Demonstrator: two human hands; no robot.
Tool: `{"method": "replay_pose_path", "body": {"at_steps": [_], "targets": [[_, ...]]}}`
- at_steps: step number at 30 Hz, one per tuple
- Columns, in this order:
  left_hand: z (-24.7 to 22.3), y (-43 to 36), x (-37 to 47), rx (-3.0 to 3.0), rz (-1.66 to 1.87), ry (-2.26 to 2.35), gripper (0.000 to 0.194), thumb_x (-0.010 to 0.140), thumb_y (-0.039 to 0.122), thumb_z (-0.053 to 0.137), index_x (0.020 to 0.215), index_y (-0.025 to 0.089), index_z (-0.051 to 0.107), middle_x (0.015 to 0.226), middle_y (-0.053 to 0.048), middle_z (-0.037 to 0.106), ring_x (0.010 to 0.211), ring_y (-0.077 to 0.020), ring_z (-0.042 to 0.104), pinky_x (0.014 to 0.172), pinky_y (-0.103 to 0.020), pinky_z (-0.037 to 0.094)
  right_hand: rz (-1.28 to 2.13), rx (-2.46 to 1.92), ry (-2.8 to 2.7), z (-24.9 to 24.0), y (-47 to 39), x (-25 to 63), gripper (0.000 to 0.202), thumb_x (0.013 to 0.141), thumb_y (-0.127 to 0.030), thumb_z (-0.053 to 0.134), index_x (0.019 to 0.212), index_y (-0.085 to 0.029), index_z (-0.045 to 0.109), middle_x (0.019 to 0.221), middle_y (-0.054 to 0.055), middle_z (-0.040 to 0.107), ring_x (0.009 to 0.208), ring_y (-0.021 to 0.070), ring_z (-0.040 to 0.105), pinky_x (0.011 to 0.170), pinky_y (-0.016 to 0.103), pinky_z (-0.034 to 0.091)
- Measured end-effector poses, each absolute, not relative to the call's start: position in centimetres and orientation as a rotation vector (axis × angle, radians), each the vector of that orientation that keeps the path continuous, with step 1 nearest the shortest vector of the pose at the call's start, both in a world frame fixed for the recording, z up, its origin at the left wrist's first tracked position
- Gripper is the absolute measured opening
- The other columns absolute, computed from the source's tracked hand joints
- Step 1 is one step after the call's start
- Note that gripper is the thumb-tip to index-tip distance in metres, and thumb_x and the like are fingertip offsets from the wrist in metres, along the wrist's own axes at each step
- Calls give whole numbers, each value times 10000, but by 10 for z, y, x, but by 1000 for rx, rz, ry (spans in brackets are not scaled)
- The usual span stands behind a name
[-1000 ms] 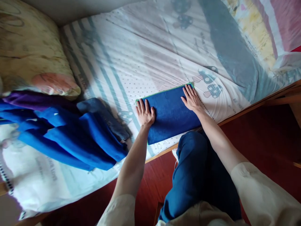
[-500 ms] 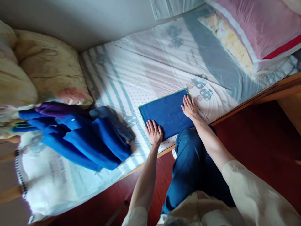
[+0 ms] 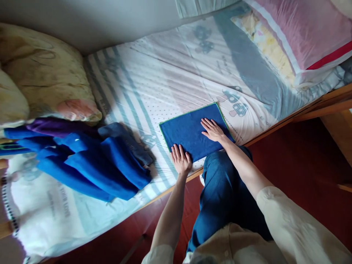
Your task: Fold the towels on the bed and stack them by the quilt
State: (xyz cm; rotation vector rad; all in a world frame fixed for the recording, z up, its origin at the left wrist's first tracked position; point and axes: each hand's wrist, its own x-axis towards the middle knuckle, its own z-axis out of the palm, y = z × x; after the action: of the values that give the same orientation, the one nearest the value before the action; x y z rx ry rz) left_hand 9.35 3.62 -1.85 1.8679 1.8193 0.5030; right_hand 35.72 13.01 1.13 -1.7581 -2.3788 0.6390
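Observation:
A dark blue towel (image 3: pixel 189 132) with green edging lies flat on the bed as a neat rectangle, near the bed's front edge. My left hand (image 3: pixel 180 160) rests palm down on its lower left corner, fingers stretched out. Flat on the towel's right half lies my right hand (image 3: pixel 212 129), its fingers spread and pointing left. Neither hand grips anything. To the left sits a loose heap of bright blue cloths (image 3: pixel 96 165), with a grey-blue cloth (image 3: pixel 126 143) and a purple cloth (image 3: pixel 60 126) behind it.
Yellowish pillows or bedding (image 3: pixel 46 73) stand at the bed's left end. Pink folded bedding (image 3: pixel 302 33) is stacked at the far right. The patterned sheet (image 3: pixel 170 80) is wrinkled. Along the front runs a wooden bed edge (image 3: pixel 264 135), above a red floor (image 3: pixel 288 168).
My right hand has slid left, from the towel's right edge towards its middle. My left hand stays on the lower left corner. The view has shifted slightly.

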Motion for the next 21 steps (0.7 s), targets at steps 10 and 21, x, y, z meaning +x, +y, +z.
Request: {"method": "replay_pose_path", "body": {"at_steps": [10, 21], "targets": [[-20, 37, 91, 1914, 439, 1872, 693, 1031, 362, 412, 1664, 93, 332, 1757, -168, 220, 1660, -309, 97, 1354, -539, 74, 650, -1687, -2351, -6, 150, 363, 707, 1057, -344, 434, 1693, -91, 254, 1773, 113, 200, 1666, 254, 124, 1380, 530, 43], [-23, 37, 91, 2002, 448, 1910, 669, 1026, 335, 417, 1642, 75, 371, 1737, -191, 271, 1649, -318, 156, 1349, -535, 115, 587, -1781, -2161, -14, 130, 360, 695, 1062, -329, 417, 1693, -88, 250, 1772, 117, 201, 1665, 267, 131, 1375, 551, 42]]}}
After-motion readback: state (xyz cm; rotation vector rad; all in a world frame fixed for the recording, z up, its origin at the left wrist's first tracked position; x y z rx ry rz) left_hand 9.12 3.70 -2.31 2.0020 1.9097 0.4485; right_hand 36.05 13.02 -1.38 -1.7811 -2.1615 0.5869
